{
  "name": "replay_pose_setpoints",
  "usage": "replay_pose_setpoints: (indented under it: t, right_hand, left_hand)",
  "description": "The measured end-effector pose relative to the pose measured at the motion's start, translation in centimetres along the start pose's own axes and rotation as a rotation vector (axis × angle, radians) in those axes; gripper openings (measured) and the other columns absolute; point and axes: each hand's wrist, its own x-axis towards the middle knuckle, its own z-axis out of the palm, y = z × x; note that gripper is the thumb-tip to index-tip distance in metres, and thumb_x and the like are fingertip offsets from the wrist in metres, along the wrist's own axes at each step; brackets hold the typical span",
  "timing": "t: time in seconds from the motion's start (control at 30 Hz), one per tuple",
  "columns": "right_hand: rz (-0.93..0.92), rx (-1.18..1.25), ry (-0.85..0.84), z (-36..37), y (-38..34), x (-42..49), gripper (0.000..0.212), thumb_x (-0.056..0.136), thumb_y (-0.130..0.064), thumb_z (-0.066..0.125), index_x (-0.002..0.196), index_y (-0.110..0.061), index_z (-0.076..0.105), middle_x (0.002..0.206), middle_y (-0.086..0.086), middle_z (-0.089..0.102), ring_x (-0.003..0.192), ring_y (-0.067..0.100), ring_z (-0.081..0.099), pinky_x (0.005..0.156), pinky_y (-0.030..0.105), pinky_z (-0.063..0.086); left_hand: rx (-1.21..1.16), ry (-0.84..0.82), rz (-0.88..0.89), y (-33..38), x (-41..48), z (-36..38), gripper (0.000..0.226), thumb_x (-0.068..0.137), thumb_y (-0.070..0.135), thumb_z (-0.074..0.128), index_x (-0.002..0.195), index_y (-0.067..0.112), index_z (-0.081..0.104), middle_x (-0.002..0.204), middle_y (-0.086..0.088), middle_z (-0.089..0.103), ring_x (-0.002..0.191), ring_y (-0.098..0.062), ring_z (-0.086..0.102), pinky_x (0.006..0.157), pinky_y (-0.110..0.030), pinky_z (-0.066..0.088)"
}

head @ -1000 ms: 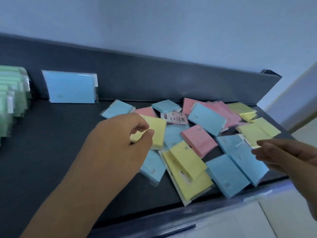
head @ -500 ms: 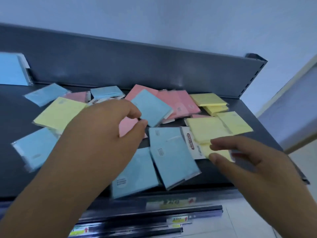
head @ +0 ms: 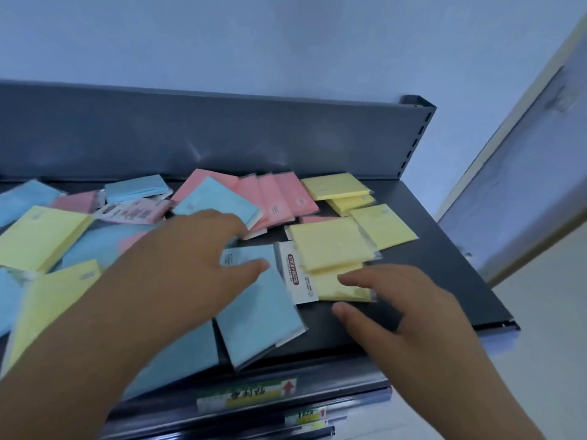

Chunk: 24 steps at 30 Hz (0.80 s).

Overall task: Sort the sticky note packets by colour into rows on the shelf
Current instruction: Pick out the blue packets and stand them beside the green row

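On my feed the sticky note packets [head: 330, 246] lie unsorted across the dark shelf [head: 444, 268], with blue, pink and yellow overlapping. The left hand [head: 190, 258] is spread wide, palm down, over a blue packet [head: 260, 312], gripping nothing. The right hand [head: 394, 303] is straight-fingered too, fingertips at the near edge of a yellow packet [head: 336, 289] (touching or just above, I cannot tell), thumb held apart

— How are the arms lying?
— Both are stretching forward. The left hand [head: 197, 258] is facing palm down, fingers straight, thumb splayed sideways.
— And the other?
— The right hand [head: 397, 300] is sitting lower (nearer the body), fingers loosely spread, gripping nothing.
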Motion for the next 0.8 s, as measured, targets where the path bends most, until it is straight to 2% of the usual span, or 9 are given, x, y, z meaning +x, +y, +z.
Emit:
replay_pose_setpoints:
  t: [0.07,0.2,0.3,0.37,0.43,0.53,0.63,0.73,0.8]
  right_hand:
    - [0.044,0.076,-0.015,-1.0,1.4,0.3,0.026,0.083,-0.060,0.069,0.104,-0.046,0.074,0.104,-0.034,0.064,0.111,-0.011,0.055,0.089,0.002,0.038]
    - [0.024,0.176,0.012,-2.9,3.9,1.7,0.023,0.075,-0.056,0.069,0.097,-0.051,0.074,0.102,-0.029,0.070,0.102,-0.010,0.061,0.080,0.014,0.044]
    - [-0.015,0.191,-0.026,-4.1,5.9,2.8,0.029,0.073,-0.064,0.062,0.097,-0.053,0.074,0.102,-0.029,0.071,0.102,-0.010,0.061,0.081,0.012,0.044]
    - [-0.041,0.196,-0.050,-5.0,7.3,3.4,0.024,0.077,-0.066,0.066,0.097,-0.055,0.073,0.103,-0.031,0.070,0.104,-0.012,0.061,0.081,0.007,0.044]
    - [-0.055,0.207,-0.097,-5.8,8.5,3.8,0.025,0.075,-0.068,0.067,0.098,-0.057,0.072,0.104,-0.035,0.069,0.104,-0.015,0.060,0.080,0.006,0.044]
    - [-0.106,0.184,-0.172,-6.5,9.4,4.3,0.031,0.072,-0.067,0.059,0.098,-0.057,0.071,0.103,-0.038,0.068,0.103,-0.016,0.060,0.077,0.010,0.046]
    - [-0.126,0.259,-0.174,-6.6,9.8,4.8,0.022,0.078,-0.066,0.067,0.097,-0.057,0.073,0.100,-0.037,0.070,0.101,-0.016,0.062,0.080,0.003,0.046]
    - [-0.068,0.534,-0.200,-6.5,8.7,5.7,0.036,0.066,-0.059,0.066,0.102,-0.057,0.071,0.096,-0.029,0.075,0.095,-0.011,0.069,0.080,0.009,0.053]
    - [-0.051,0.702,-0.189,-6.5,7.2,6.3,0.036,0.069,-0.050,0.074,0.105,-0.053,0.073,0.097,-0.020,0.078,0.094,-0.003,0.073,0.079,0.014,0.057]
  left_hand:
    - [0.020,0.069,-0.097,-0.5,2.6,-0.2,0.053,0.084,0.063,0.060,0.128,0.035,0.056,0.130,0.010,0.056,0.096,-0.016,0.062,0.085,-0.034,0.044]
    - [0.078,0.089,-0.215,-1.0,7.2,0.3,0.076,0.077,0.061,0.072,0.139,0.026,0.046,0.142,-0.004,0.049,0.126,-0.029,0.049,0.098,-0.040,0.043]
    - [0.036,-0.001,-0.295,-1.0,9.1,0.5,0.101,0.067,0.066,0.079,0.148,0.026,0.034,0.146,-0.004,0.047,0.128,-0.029,0.048,0.099,-0.040,0.043]
    - [0.005,-0.032,-0.342,-0.7,9.4,0.5,0.107,0.065,0.064,0.083,0.150,0.029,0.030,0.144,-0.001,0.049,0.121,-0.025,0.050,0.091,-0.035,0.040]
    - [0.033,-0.002,-0.357,-0.3,9.3,0.5,0.111,0.065,0.059,0.086,0.154,0.030,0.026,0.147,0.000,0.047,0.126,-0.025,0.049,0.090,-0.034,0.037]
    - [0.051,0.101,-0.333,1.0,9.0,0.5,0.105,0.065,0.053,0.086,0.151,0.029,0.031,0.143,-0.002,0.050,0.123,-0.026,0.050,0.089,-0.034,0.038]
    - [-0.036,0.265,-0.249,3.9,7.7,0.6,0.102,0.062,0.055,0.085,0.148,0.030,0.035,0.137,0.002,0.052,0.117,-0.020,0.053,0.093,-0.034,0.043]
    - [-0.159,0.444,-0.093,9.2,5.6,0.2,0.102,0.062,0.065,0.079,0.148,0.038,0.033,0.138,0.016,0.048,0.122,-0.006,0.049,0.098,-0.027,0.041]
    - [-0.195,0.489,0.009,12.9,3.3,1.0,0.100,0.064,0.065,0.079,0.149,0.037,0.034,0.140,0.020,0.047,0.126,-0.002,0.045,0.102,-0.024,0.039]
